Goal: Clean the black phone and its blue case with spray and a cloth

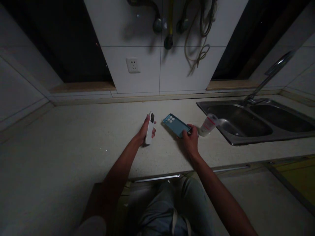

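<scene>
My left hand [145, 131] is closed around a slim white device [149, 128] with a small dark screen at its far end, held just above the pale countertop [73, 137]. My right hand [190, 139] grips the near end of a teal phone [175, 124] that lies face down on the counter, its camera cluster pointing away from me. The two hands are about a hand's width apart. A white tube with a red label [208, 125] lies on its side just right of my right hand, beside the sink.
A steel double sink [258, 123] with a tall tap [269, 77] fills the right of the counter. A wall socket [133, 65] sits on the tiled wall, with hoses and a cord [199, 36] hanging above. My knees are below the counter edge.
</scene>
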Tool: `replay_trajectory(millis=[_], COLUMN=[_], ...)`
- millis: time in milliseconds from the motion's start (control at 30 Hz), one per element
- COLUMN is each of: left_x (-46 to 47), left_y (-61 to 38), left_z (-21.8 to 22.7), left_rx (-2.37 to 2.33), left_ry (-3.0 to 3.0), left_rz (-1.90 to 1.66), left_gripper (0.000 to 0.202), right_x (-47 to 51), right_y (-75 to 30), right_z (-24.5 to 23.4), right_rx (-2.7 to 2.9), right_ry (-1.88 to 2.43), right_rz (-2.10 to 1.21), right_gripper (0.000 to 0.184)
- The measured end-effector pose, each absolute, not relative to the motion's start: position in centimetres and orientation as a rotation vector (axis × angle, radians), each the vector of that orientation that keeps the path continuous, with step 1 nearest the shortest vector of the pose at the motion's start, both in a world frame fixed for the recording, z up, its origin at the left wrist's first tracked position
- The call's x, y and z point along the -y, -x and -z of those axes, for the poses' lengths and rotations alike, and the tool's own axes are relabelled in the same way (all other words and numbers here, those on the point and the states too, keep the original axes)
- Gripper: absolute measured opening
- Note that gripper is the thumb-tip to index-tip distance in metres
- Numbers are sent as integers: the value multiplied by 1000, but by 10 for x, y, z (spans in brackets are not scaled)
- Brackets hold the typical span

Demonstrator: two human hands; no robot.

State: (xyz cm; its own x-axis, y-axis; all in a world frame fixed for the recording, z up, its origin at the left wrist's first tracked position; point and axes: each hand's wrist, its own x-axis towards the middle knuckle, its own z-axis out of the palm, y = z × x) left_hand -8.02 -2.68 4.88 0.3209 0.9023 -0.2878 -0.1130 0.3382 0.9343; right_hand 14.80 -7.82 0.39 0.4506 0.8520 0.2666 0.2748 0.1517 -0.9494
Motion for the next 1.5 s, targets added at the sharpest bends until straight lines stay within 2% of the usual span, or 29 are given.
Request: replay_trajectory(millis=[167,267,367,667,1500], left_x=[20,24,29,28,33], left_y=[89,90,90,100,90], left_z=[-47,-47,-48,-39,-33], left_rx=[-1558,-1850,-1998,-2054,-2219], left_ry=[-1428,-1625,-1685,-1593,-1897], left_rz=[-961,-817,-683,-620,-401], left_gripper=[62,70,78,78,71], right_x=[76,78,83,92,95], right_y=[-150,-150,-147,-131,-132], right_z=[2,1,-3,-17,-13], right_rx=[1219,1341,1503,1918,2070], right_ry=[1500,1528,1602,2001,1976], right_rz=[-481,-469,-441,-258,-162], right_gripper=[39,29,29,33,35])
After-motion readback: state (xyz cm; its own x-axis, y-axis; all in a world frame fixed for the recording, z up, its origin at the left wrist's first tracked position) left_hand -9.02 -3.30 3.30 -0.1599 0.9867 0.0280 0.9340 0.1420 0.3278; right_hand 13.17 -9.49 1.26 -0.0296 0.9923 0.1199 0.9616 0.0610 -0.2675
